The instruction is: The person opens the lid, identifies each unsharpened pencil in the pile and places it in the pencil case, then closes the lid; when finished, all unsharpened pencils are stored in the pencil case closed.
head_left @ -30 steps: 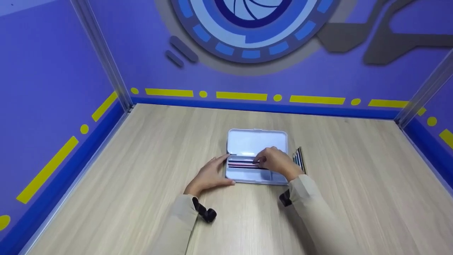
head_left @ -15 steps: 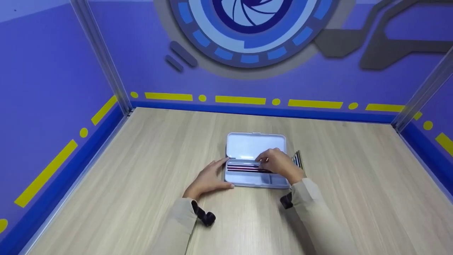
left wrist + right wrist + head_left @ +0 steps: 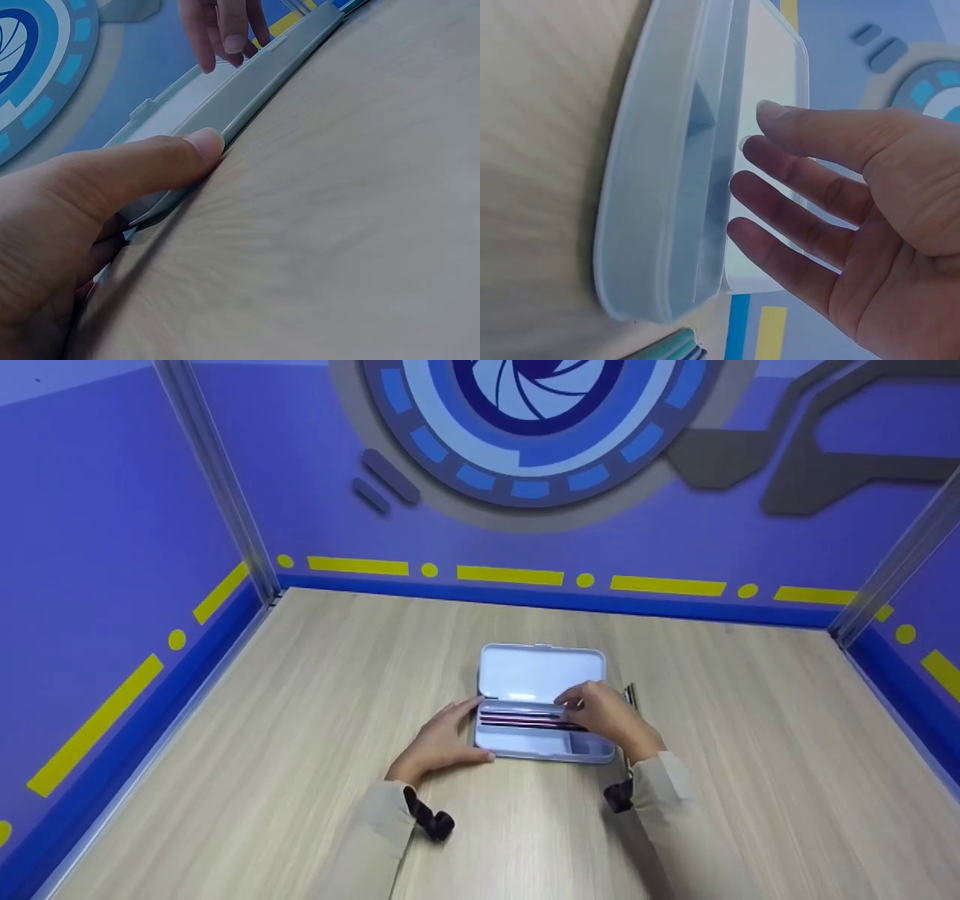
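A white pencil case (image 3: pixel 525 744) lies with its lid (image 3: pixel 541 671) folded back on the table. Several dark and reddish pencils (image 3: pixel 525 721) rest lengthwise in its long compartment. My left hand (image 3: pixel 441 741) grips the case's left end, the thumb (image 3: pixel 176 157) along the front wall and the other fingers round the end. Over the right part of the case is my right hand (image 3: pixel 607 716). In the right wrist view its fingers (image 3: pixel 780 206) are loosely bent and apart, with nothing between them.
More pencils (image 3: pixel 631 697) lie just right of the case, partly hidden behind the right hand; their ends (image 3: pixel 667 349) show in the right wrist view. The wooden table (image 3: pixel 360 660) is bounded by blue-purple panels (image 3: pixel 315 510) at the back and sides.
My right hand has shifted to the right along the case, away from the middle of the pencils. The left hand keeps its place at the left end. The head view tilts slightly.
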Tool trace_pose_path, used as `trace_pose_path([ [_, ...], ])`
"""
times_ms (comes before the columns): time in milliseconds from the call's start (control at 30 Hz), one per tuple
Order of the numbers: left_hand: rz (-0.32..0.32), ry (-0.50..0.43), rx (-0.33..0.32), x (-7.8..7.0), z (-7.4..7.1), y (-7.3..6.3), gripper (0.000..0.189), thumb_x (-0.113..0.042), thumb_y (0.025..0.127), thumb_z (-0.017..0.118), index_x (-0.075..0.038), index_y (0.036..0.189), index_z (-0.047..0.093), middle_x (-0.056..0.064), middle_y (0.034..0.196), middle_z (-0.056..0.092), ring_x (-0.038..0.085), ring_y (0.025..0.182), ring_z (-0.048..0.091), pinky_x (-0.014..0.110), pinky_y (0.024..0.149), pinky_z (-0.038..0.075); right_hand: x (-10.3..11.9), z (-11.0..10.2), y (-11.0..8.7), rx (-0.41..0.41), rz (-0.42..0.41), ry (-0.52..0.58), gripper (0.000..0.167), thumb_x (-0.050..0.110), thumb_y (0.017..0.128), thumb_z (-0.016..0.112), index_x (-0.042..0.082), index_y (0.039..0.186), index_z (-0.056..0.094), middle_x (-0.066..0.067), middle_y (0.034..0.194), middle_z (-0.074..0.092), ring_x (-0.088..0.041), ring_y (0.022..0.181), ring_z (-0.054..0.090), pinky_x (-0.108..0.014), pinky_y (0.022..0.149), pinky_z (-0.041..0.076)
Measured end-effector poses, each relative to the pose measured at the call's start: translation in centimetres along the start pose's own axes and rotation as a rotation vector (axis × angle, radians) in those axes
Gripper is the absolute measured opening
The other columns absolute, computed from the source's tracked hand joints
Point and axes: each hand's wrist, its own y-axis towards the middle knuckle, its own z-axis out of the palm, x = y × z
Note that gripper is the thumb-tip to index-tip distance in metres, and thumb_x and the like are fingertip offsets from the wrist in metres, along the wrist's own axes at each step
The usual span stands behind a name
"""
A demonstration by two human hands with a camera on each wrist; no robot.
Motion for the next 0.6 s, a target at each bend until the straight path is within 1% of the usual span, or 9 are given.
trace_pose_path([
  [133, 0.012, -0.007, -0.006, 0.0, 0.1, 0.0, 0.102, -0.043, 0.063, 0.087, -0.020, 0.149, 0.037, 0.014, 0.151, 0.039, 0.035, 0.140, 0.034, 0.052, 0.115, 0.028, -0.7, -0.5, -0.8, -0.028, -0.014, 0.003, 0.021, 0.002, 0.084, 0.067, 0.001, 0.104, 0.073, -0.011, 0.092, 0.073, -0.017, 0.079, 0.065, -0.036, 0.071, 0.057],
  [267, 0.000, -0.015, -0.004, 0.0, 0.0, 0.0, 0.102, -0.043, 0.063, 0.087, -0.022, 0.149, 0.036, 0.014, 0.151, 0.038, 0.034, 0.140, 0.034, 0.052, 0.115, 0.028, -1.8, -1.3, -1.6, -0.054, 0.007, 0.023, 0.023, 0.001, 0.085, 0.066, -0.002, 0.107, 0.072, -0.013, 0.093, 0.072, -0.019, 0.078, 0.065, -0.035, 0.067, 0.058],
  [400, -0.004, -0.011, -0.002, 0.0, 0.1, 0.1, 0.102, -0.043, 0.063, 0.087, -0.022, 0.149, 0.036, 0.015, 0.152, 0.037, 0.036, 0.141, 0.033, 0.053, 0.115, 0.027, -3.3, -2.1, -2.6, -0.086, 0.045, 0.046, 0.025, 0.000, 0.085, 0.065, -0.003, 0.110, 0.070, -0.017, 0.097, 0.071, -0.025, 0.086, 0.066, -0.039, 0.073, 0.058],
  [500, -0.002, -0.006, -0.003, 0.0, 0.1, 0.1, 0.103, -0.043, 0.062, 0.087, -0.022, 0.150, 0.036, 0.015, 0.152, 0.037, 0.036, 0.140, 0.033, 0.053, 0.115, 0.026, -4.5, -2.6, -3.5, -0.102, 0.095, 0.077, 0.028, 0.003, 0.087, 0.065, -0.003, 0.113, 0.068, -0.019, 0.102, 0.070, -0.027, 0.091, 0.066, -0.043, 0.079, 0.057],
  [600, 0.000, -0.008, -0.001, 0.0, 0.2, 0.0, 0.104, -0.043, 0.062, 0.087, -0.022, 0.150, 0.036, 0.015, 0.151, 0.038, 0.036, 0.140, 0.034, 0.053, 0.115, 0.027, -5.7, -3.0, -4.3, -0.106, 0.134, 0.108, 0.030, 0.005, 0.089, 0.064, -0.004, 0.117, 0.066, -0.020, 0.105, 0.069, -0.029, 0.093, 0.065, -0.043, 0.080, 0.056],
])
